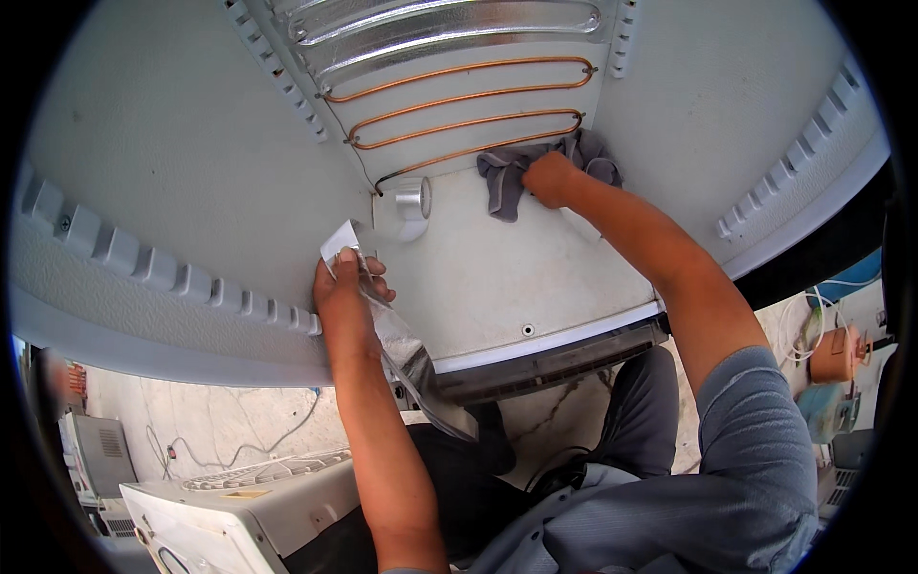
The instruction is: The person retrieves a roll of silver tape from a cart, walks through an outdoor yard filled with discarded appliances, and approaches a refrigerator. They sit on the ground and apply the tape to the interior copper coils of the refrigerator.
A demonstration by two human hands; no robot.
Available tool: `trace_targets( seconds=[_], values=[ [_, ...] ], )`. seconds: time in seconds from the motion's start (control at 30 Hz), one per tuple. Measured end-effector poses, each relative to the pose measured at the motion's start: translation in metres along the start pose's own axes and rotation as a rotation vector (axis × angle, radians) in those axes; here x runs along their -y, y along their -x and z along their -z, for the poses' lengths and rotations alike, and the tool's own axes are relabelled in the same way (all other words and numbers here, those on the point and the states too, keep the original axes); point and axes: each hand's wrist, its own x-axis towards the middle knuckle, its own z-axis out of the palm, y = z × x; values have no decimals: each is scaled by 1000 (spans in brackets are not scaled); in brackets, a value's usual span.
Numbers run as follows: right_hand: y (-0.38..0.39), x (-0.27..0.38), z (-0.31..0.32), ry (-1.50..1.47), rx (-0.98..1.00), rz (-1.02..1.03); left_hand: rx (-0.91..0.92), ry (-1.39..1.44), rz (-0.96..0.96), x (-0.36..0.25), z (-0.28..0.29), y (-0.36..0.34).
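Inside an open white cabinet, my left hand (349,292) pinches a long strip of silver foil tape (406,354) with a pale top end; the strip hangs down over the front edge. My right hand (550,180) is closed on a crumpled grey cloth (504,187) lying at the back of the cabinet floor (507,277), at the right. A roll of silver tape (413,201) stands at the back left of that floor. Looped copper tubing (459,127) runs across the back wall, with foil-covered loops (449,43) above it.
Ribbed shelf supports (153,263) line both side walls. Below the cabinet are my legs and a white appliance (229,507) with a grille. Cables lie on the floor (220,421). An orange motor-like unit (832,354), a hose and blue objects stand outside at the right.
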Motion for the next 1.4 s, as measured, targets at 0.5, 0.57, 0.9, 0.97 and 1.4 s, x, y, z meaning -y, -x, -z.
trace_targets(
  seconds=[0.5, 0.57, 0.9, 0.97, 1.4],
  values=[
    [-31, 39, 15, -22, 207, -299, 33, 26, -41, 1, 1, 0],
    [-32, 34, 4, -39, 172, -317, 27, 23, -34, 1, -1, 1],
    [-8, 8, 24, -191, 20, -283, 57, -73, -98, 0, -6, 1],
    [-1, 11, 60, -269, 18, -276, 43, -100, -107, 0, -2, 1],
    [47, 59, 119, -1956, -155, -27, 159, -38, -162, -1, -18, -4]
  ],
)
